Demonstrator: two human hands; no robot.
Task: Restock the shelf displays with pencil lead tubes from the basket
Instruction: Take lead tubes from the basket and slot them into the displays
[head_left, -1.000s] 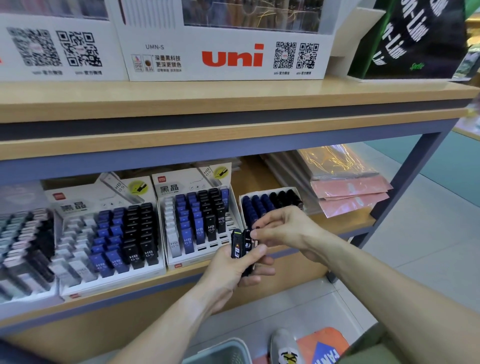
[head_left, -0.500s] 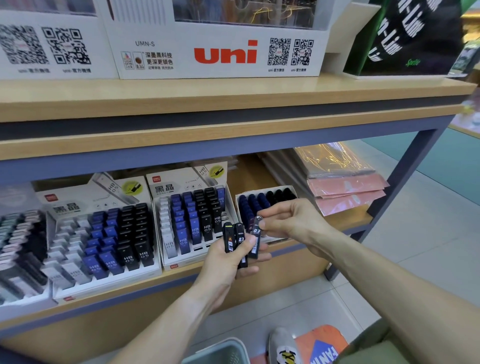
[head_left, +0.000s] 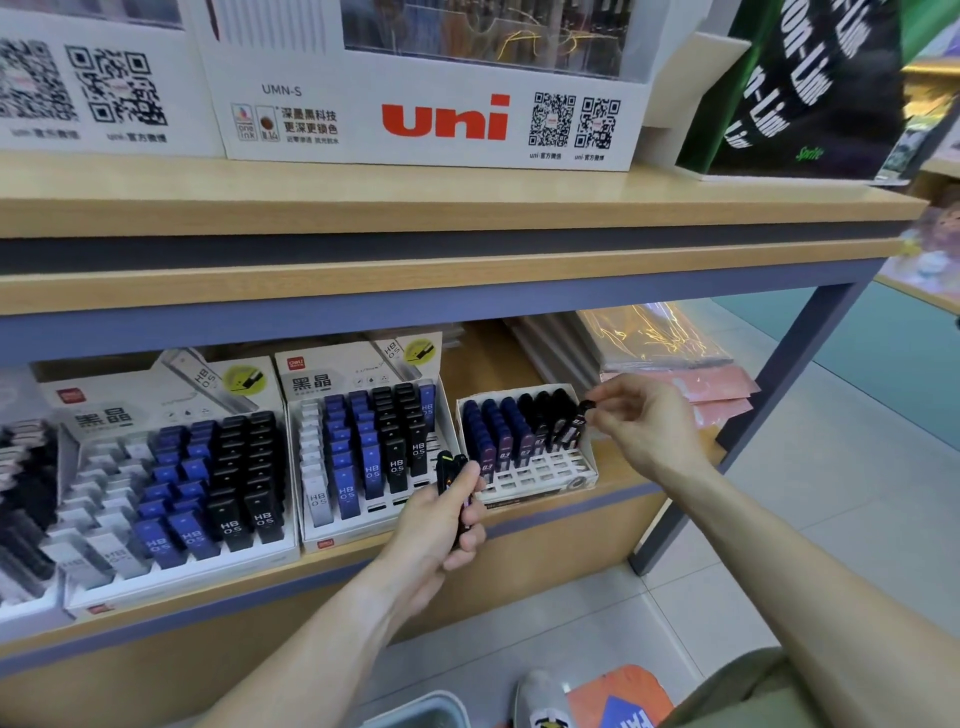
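Observation:
My right hand (head_left: 649, 431) pinches one black 0.3 lead tube (head_left: 579, 423) by its cap and holds it tilted over the right column of the small white display tray (head_left: 540, 475) on the lower shelf. That tray holds blue and black tubes at the back, with open slots in front. My left hand (head_left: 441, 525) grips a few black lead tubes (head_left: 451, 475) upright, just in front of the shelf edge between the small tray and the middle HB 0.5 display (head_left: 371, 441).
A larger HB 0.5 display (head_left: 171, 483) stands to the left. Pink plastic packets (head_left: 691, 384) lie on the shelf at the right. The upper shelf (head_left: 467, 202) carries uni display boxes. The grey basket's rim (head_left: 415, 709) and a shoe (head_left: 543, 699) show on the floor below.
My right hand took one tube from the bundle in my left hand and carried it right and back to the small tray. My left hand lowered slightly.

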